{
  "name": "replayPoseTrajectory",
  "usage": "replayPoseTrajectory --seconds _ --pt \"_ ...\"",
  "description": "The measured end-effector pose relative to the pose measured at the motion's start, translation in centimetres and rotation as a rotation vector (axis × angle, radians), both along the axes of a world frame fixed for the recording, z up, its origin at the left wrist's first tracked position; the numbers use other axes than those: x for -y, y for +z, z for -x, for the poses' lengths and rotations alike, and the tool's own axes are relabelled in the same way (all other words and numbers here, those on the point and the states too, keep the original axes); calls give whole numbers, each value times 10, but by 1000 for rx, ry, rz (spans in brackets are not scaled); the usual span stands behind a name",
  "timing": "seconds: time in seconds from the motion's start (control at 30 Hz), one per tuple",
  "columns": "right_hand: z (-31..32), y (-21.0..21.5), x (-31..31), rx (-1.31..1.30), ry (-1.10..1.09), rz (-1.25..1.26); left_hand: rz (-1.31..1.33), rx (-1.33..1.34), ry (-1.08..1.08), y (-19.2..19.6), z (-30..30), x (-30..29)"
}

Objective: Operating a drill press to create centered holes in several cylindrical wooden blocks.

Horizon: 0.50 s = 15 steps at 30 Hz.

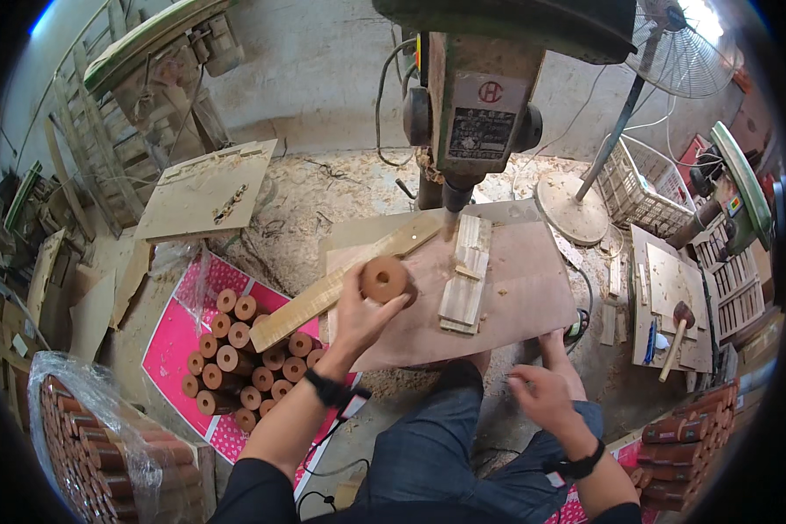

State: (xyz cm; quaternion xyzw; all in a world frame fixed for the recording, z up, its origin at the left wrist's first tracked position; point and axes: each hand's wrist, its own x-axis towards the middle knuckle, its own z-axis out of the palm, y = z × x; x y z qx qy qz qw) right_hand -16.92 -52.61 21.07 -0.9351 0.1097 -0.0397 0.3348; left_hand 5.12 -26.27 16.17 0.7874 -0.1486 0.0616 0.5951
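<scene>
A reddish-brown round wooden block with a hole through its middle [384, 279] is in my left hand [362, 314]. My fingers wrap its side, and its holed end faces up. The hand hovers over the board-covered worktable [533, 301], below and left of the drill press chuck [457, 197]. Under the chuck, the bit looks blurred. Pale wooden strips [467, 275] are stacked on the board right of the bit, and a long wooden plank [323, 297] slants across its left side. My right hand [546, 402] is above my right thigh, fingers loosely bent and apart, with nothing visible in it.
Several similar holed blocks [236, 359] stand on a pink sheet [173, 339] at left. Wrapped block stacks [105, 454] are at lower left, more blocks [686, 445] at lower right. A fan [686, 52], plastic crate [644, 179] and mallet [675, 341] are at right. Wood shavings litter the floor.
</scene>
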Motion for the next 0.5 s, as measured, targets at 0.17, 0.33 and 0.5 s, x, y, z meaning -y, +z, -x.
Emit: replayPoseTrajectory --seconds 0.17,0.33,0.5 --pt "61 -2 44 -30 -288 52 -194 122 27 -12 -26 48" --pt "92 -16 57 -2 -271 36 -381 -67 -382 28 2 0" --pt "104 -24 82 59 -396 16 -94 -579 -586 49 24 -50"
